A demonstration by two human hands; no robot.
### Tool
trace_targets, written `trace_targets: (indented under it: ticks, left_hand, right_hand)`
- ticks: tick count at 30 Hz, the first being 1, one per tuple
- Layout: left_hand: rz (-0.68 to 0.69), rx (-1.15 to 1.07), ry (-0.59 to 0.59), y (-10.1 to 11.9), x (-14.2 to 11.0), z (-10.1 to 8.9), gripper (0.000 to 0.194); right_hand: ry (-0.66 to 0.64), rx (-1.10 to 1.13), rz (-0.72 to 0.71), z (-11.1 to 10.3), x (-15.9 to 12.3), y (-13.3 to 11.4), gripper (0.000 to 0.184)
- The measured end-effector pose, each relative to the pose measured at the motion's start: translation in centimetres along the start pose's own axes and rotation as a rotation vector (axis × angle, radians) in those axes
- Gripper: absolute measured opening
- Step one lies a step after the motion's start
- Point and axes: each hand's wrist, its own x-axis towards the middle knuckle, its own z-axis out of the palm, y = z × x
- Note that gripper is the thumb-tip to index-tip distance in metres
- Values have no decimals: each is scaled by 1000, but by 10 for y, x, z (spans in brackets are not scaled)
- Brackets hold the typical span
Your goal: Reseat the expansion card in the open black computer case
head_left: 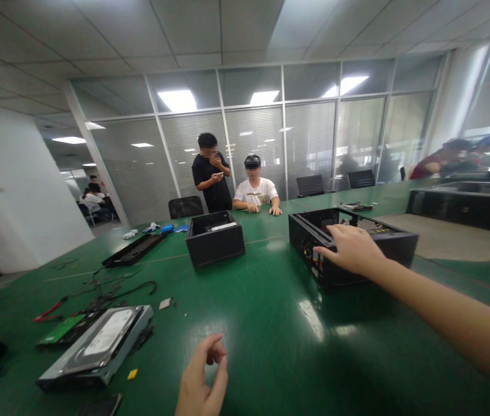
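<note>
My right hand (353, 248) reaches over a black open-topped computer case (401, 245) at right of centre. Its fingers lie over the upper rim and the thumb lies along the near corner, so it grips the case wall; the palm hides part of that wall. Low in the middle, above the green table (253, 323), is my left hand (205, 378), loosely curled. A gap shows between its thumb and fingers, and nothing is in it. To its left lies a hard drive (108, 335) in a metal bracket, near a small yellow piece (132, 374).
A second black case (214, 245) stands at centre, with a long black panel (134, 249) left of it. Loose cables (101, 292) and a green circuit board (60, 330) lie at left. Two people are across the table, one seated (256, 190). Another case (461, 205) stands far right.
</note>
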Motion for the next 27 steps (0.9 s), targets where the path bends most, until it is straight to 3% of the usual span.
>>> trace_targets:
  ticks: [2, 5, 8, 11, 16, 22, 24, 27]
  left_hand:
    - [-2, 3, -20, 1, 1, 2, 29]
    - [1, 5, -43, -1, 3, 6, 29]
    - [-3, 7, -56, -4, 3, 8, 29]
    - [-18, 10, -57, -4, 3, 8, 28]
    - [-50, -11, -77, 0, 6, 8, 26]
    - [-61, -31, -86, 2, 6, 9, 28]
    - [-51, -26, -72, 4, 5, 7, 29]
    - [-41, -38, -36, 9, 6, 2, 30]
  right_hand:
    - [-95, -42, 82, 20, 4, 39, 79]
    - [-106, -33, 91, 46, 5, 66, 79]
    - [-75, 9, 89, 52, 3, 67, 79]
    - [-69, 56, 62, 41, -6, 55, 78]
    - [-71, 137, -11, -7, -53, 9, 72]
    - [-101, 294, -90, -91, -137, -91, 53]
    - [-116, 338, -169, -108, -163, -119, 44]
    - [-118, 361, -412, -126, -191, -142, 32]
